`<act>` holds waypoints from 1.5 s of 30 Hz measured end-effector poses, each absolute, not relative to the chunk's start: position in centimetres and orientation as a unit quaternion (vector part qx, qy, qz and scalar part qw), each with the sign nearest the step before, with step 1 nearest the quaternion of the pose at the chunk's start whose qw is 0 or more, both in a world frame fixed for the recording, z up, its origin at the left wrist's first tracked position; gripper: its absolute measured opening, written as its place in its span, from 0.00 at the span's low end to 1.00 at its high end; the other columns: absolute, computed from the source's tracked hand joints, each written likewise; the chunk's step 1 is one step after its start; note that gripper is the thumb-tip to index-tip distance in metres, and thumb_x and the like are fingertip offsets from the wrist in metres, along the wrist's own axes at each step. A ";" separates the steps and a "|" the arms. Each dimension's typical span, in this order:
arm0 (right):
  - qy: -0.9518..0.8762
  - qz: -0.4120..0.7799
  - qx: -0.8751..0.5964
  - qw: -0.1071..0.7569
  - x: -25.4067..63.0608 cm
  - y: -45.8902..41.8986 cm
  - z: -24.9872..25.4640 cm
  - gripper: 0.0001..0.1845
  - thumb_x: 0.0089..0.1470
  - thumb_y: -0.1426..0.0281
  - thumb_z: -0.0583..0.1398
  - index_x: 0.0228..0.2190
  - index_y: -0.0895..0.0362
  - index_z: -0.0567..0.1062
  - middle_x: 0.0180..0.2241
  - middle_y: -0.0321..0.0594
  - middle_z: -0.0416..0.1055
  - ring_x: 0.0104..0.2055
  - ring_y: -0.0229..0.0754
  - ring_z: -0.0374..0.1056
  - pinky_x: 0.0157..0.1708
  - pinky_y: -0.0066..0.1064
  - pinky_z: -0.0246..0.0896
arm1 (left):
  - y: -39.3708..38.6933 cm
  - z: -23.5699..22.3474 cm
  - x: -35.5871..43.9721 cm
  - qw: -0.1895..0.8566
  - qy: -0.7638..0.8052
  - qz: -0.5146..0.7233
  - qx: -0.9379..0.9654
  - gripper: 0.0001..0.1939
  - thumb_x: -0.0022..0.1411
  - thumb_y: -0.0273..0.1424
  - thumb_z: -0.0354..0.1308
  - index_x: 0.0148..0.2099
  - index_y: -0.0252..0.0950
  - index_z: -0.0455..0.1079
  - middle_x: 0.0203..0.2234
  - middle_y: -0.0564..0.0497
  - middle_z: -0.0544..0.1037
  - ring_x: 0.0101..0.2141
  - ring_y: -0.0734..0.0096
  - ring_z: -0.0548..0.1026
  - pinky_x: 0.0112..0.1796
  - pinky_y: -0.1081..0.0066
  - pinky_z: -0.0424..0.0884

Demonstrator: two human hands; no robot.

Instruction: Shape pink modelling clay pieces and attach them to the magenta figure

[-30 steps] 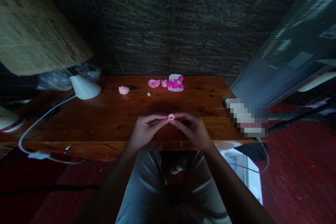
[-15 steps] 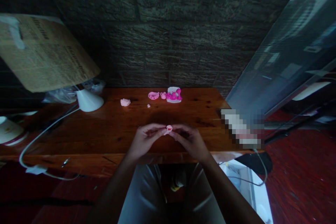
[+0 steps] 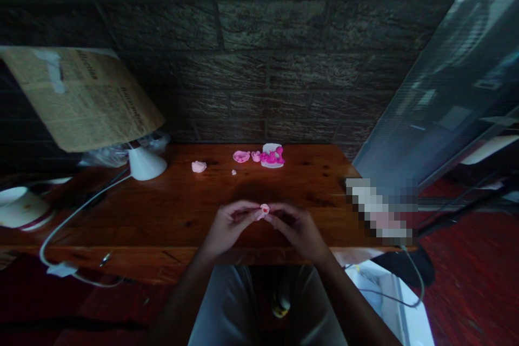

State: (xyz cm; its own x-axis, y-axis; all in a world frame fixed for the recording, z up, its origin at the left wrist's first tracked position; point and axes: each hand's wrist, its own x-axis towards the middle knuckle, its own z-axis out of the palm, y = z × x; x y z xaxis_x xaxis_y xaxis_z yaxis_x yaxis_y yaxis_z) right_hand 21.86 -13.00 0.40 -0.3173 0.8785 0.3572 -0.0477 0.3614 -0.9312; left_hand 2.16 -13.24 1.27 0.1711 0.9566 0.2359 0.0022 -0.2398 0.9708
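Item one: hollow pink piece (image 3: 261,215), small, held over the desk (image 3: 162,216), nearer its front edge than its back edge. Position: directly between my two grips, at the fingertips, its round opening facing up towards me.
My left grip (image 3: 229,227): thumb and fingers pinched on the piece's left side.
My right grip (image 3: 299,227): thumb and fingers pinched on its right side.
Along the desk's back edge, beyond both grips: a pink dish-like piece (image 3: 241,157); a smaller pink piece (image 3: 255,156) beside it; magenta shapes (image 3: 279,154) on a white slab (image 3: 267,147).
Further left: a pale pink lump (image 3: 198,166).
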 end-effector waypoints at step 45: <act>-0.635 0.475 -0.337 0.507 21.7 -12.9 0.2 0.09 0.59 0.64 0.67 0.41 0.52 0.82 0.35 0.37 0.81 0.36 0.39 0.76 0.41 0.31 0.72 | -13.4 1.2 2.2 0.526 0.389 0.502 0.566 0.15 0.57 0.36 0.72 0.45 0.34 0.81 0.43 0.43 0.86 0.43 0.62 0.83 0.49 0.64 0.79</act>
State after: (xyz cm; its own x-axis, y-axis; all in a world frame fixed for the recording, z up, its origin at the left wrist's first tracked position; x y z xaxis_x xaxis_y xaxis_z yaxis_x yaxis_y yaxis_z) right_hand 21.74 -12.93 0.16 -0.2583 0.9103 0.3234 -0.0532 0.3208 -0.9457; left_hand 2.24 -13.38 1.24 0.1928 0.9684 0.1583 -0.0871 -0.1438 0.9858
